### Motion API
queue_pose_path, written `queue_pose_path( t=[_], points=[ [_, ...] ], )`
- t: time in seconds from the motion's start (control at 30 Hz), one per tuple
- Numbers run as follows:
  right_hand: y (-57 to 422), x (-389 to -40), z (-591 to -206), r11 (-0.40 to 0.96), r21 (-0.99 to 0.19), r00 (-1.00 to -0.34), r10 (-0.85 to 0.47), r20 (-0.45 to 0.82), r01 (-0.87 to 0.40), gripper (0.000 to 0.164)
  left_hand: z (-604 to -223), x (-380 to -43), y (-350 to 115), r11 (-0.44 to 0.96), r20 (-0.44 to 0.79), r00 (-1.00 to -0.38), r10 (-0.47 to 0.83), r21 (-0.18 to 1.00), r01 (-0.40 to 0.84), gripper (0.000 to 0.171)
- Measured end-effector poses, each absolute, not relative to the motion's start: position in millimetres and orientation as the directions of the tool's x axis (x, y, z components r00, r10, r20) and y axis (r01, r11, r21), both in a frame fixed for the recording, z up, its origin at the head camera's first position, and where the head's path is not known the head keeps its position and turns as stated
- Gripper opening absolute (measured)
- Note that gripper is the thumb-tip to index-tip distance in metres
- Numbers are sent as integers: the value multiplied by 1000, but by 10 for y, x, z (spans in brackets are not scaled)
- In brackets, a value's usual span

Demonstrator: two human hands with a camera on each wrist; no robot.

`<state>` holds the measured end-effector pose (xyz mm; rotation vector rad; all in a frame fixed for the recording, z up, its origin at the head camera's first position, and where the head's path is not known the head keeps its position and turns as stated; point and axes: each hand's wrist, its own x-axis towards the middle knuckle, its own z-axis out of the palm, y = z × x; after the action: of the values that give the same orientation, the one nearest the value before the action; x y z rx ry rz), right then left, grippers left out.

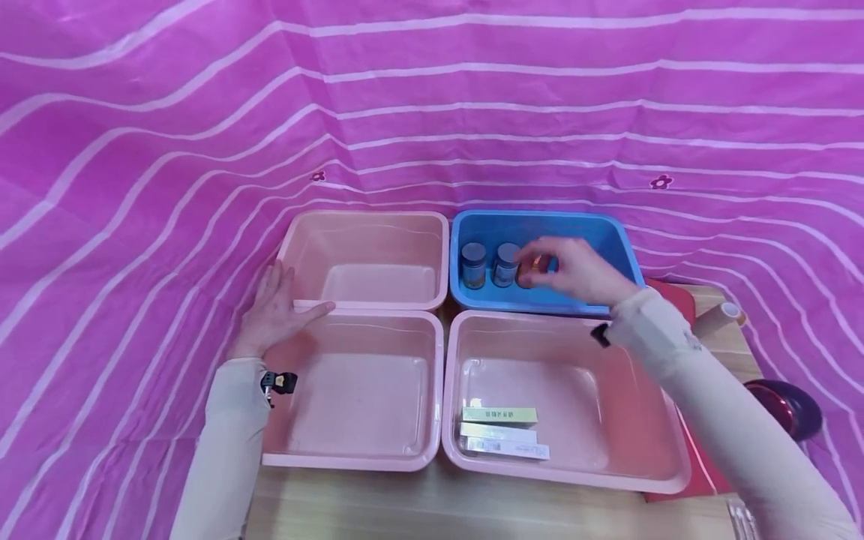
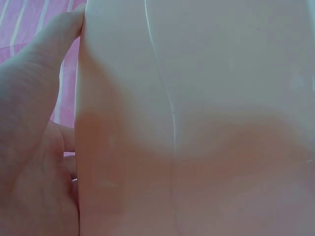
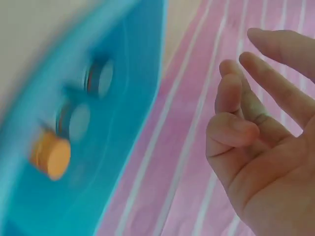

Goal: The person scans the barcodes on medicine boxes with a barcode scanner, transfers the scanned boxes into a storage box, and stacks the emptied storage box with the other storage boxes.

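Note:
Two dark-lidded jars, one at the left [image 1: 474, 265] and one in the middle [image 1: 505, 265], stand in the blue bin [image 1: 540, 306]. To their right is an orange-capped jar [image 3: 51, 155], mostly covered by my fingers in the head view. My right hand [image 1: 574, 268] is over the blue bin beside that jar; the right wrist view shows its fingers loosely bent with nothing between them. My left hand [image 1: 275, 319] rests on the left rims of the two left pink bins, its thumb along the edge between the far bin [image 1: 378, 283] and the near bin [image 1: 358, 405].
Several slim boxes [image 1: 501, 433] lie in the near right pink bin [image 1: 567, 397]. Right of the bins are a red object [image 1: 675, 300], a pale cylinder [image 1: 717, 318] and a dark red rounded object [image 1: 786, 409]. Pink striped cloth [image 1: 540, 120] surrounds the wooden table [image 1: 351, 506].

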<state>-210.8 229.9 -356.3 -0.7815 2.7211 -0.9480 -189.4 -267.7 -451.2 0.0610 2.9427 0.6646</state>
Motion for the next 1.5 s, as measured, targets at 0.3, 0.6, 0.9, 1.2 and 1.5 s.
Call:
queue_pose_path(
  t=[0.3,0.6,0.9,1.2,1.5],
  points=[
    [2137,-1307,-4029,581,-647,-661,-734,-156,-494,31,-4494,-1907,-2695,901,-111,-992,56,433,3,120],
    [2104,-1056,-4453,722,-509,-639,-675,-370,-468,44,-4508,-1912,-2718,893,-84,-995,62,451,17,119],
    [2035,-1009,-4668,746,-357,-635,-666,-392,-562,43,-4512,-1927,-2725,884,-92,-993,80,467,28,121],
    [1980,-1038,-4787,766,-339,-641,-643,-419,-546,39,-4536,-1940,-2732,885,-89,-993,75,465,25,121],
    [2021,-1090,-4811,791,-468,-664,-597,-450,-394,40,-4530,-1942,-2741,889,-79,-994,82,456,37,120]
  ],
)
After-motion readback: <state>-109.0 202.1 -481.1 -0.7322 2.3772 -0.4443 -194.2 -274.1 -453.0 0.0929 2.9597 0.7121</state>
